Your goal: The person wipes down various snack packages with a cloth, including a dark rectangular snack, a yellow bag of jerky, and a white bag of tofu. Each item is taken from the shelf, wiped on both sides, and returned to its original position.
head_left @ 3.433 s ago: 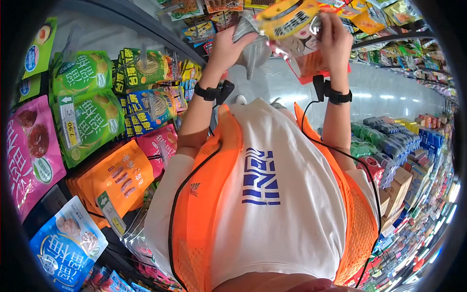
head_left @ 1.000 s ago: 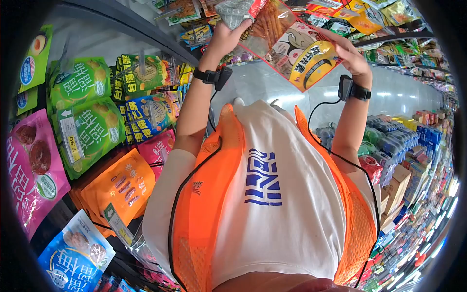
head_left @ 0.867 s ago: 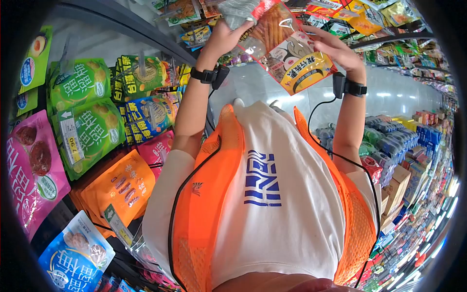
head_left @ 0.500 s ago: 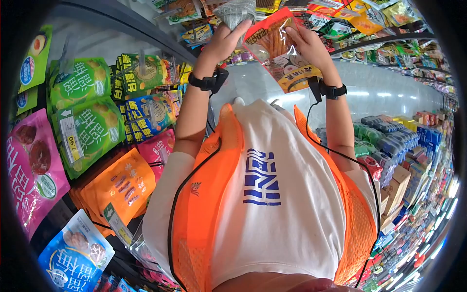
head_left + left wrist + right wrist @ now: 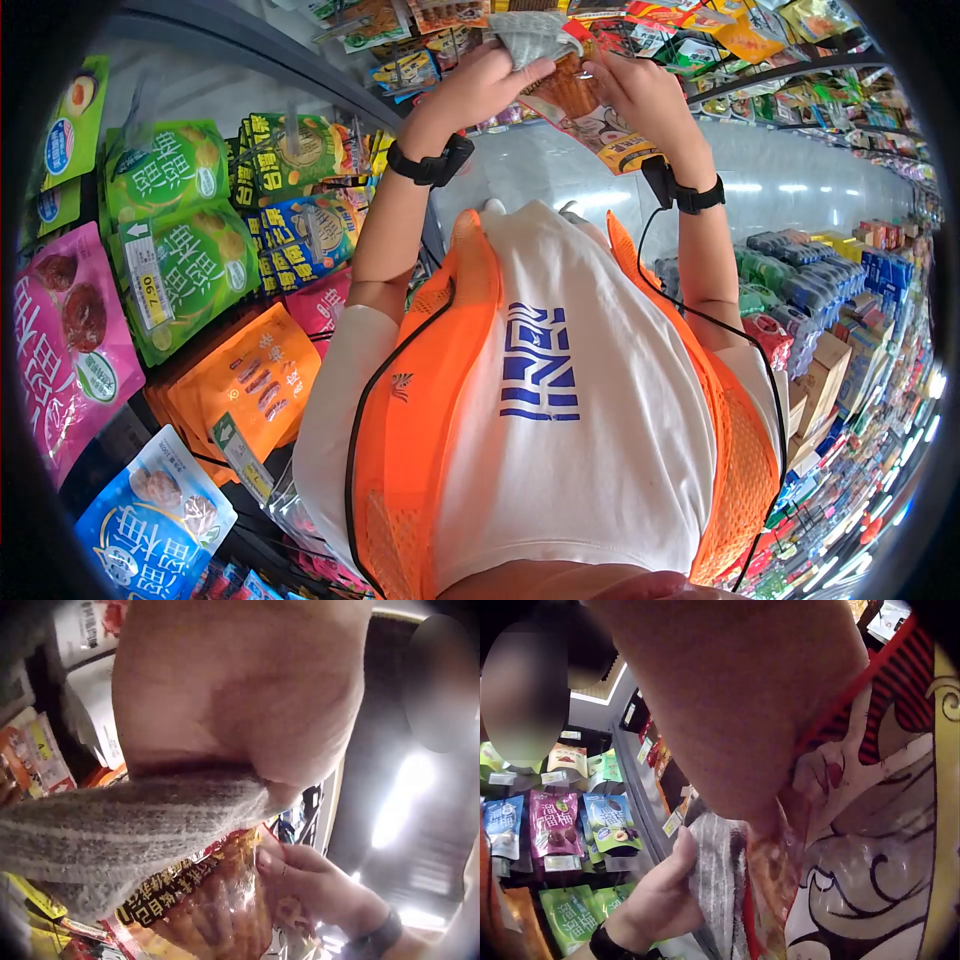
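At the top of the head view, my left hand [image 5: 478,92] grips a grey striped knit cloth [image 5: 532,36], its thumb laid along the fabric. My right hand [image 5: 645,98] pinches a red-edged snack bag [image 5: 628,153] with a clear window and a yellow label. The cloth sits right at the bag's upper edge. In the left wrist view, the cloth [image 5: 135,825] overlaps the bag [image 5: 214,911], whose window shows brownish strips inside. Close up in the right wrist view, the printed side of the bag [image 5: 855,877] shows a drawn figure.
Green snack pouches [image 5: 185,255], orange pouches [image 5: 250,370] and a blue pouch [image 5: 150,515] hang on the rack at left. More hanging packets [image 5: 755,35] line the shelf ahead. Bottle packs [image 5: 790,270] and cartons [image 5: 822,385] are stacked at right. Grey floor [image 5: 760,185] lies below the hands.
The bag has been turned and brought up against the cloth. My right hand, earlier spread beside the bag, now pinches its edge. My left hand has moved right with the cloth.
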`<move>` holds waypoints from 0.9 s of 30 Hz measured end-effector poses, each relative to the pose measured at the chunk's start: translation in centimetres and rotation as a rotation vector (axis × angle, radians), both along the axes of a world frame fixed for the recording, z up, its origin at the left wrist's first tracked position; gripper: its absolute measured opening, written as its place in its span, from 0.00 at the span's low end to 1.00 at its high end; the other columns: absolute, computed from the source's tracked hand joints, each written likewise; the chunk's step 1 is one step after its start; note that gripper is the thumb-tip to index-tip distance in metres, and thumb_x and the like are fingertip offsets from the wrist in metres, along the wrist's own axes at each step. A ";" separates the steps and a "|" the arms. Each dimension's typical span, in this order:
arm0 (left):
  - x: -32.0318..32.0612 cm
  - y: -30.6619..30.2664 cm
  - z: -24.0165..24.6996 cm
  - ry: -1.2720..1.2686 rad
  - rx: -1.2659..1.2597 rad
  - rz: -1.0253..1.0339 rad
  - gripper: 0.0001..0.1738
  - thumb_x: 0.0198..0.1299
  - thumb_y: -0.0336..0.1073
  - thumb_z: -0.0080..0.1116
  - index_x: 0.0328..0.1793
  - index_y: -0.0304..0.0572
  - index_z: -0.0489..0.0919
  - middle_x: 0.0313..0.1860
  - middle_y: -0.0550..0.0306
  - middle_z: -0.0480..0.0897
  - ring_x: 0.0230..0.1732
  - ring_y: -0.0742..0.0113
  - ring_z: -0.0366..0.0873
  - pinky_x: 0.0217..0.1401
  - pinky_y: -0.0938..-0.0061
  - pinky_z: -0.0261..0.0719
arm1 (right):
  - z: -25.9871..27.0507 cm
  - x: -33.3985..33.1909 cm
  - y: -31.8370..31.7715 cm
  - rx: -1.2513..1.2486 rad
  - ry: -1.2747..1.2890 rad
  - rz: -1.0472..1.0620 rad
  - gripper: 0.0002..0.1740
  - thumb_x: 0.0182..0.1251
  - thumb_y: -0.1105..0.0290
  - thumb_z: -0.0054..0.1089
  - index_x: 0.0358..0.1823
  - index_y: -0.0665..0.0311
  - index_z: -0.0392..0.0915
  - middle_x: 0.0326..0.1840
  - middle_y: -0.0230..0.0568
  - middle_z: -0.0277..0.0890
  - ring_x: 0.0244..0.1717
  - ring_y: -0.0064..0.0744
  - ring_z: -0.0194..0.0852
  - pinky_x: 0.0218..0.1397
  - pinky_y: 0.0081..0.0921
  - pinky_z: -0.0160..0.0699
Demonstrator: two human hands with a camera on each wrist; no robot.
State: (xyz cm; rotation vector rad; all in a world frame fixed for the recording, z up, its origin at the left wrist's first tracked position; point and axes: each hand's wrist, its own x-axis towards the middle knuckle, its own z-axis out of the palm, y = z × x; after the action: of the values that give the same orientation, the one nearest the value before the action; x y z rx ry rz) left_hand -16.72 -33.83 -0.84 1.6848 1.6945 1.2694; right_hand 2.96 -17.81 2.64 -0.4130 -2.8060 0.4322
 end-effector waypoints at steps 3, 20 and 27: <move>1.8 0.9 -1.3 0.171 0.272 0.102 0.30 0.77 0.56 0.46 0.56 0.33 0.81 0.44 0.37 0.85 0.50 0.35 0.80 0.56 0.56 0.76 | 0.4 0.1 -0.6 0.101 -0.015 0.024 0.11 0.74 0.62 0.56 0.43 0.59 0.83 0.29 0.46 0.82 0.33 0.52 0.82 0.35 0.45 0.78; 1.4 1.9 -5.7 0.075 0.371 0.403 0.18 0.65 0.41 0.68 0.33 0.30 0.81 0.29 0.38 0.82 0.28 0.40 0.80 0.31 0.58 0.76 | -1.5 1.3 1.9 -0.537 0.221 -0.189 0.20 0.81 0.57 0.54 0.48 0.70 0.81 0.24 0.34 0.80 0.25 0.16 0.73 0.29 0.20 0.71; 5.1 3.1 -6.1 -0.911 0.335 0.448 0.17 0.74 0.42 0.59 0.57 0.35 0.78 0.52 0.60 0.83 0.51 0.73 0.76 0.56 0.74 0.73 | -3.8 -1.0 0.6 -0.847 0.467 -0.282 0.19 0.80 0.58 0.55 0.48 0.69 0.82 0.29 0.28 0.79 0.29 0.15 0.73 0.32 0.20 0.73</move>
State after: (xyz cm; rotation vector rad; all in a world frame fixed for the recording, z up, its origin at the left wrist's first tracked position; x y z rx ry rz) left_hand -11.58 -30.77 -6.94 0.6191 1.3270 2.1754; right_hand 2.00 -17.20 -1.12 -0.7378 -1.9620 1.4286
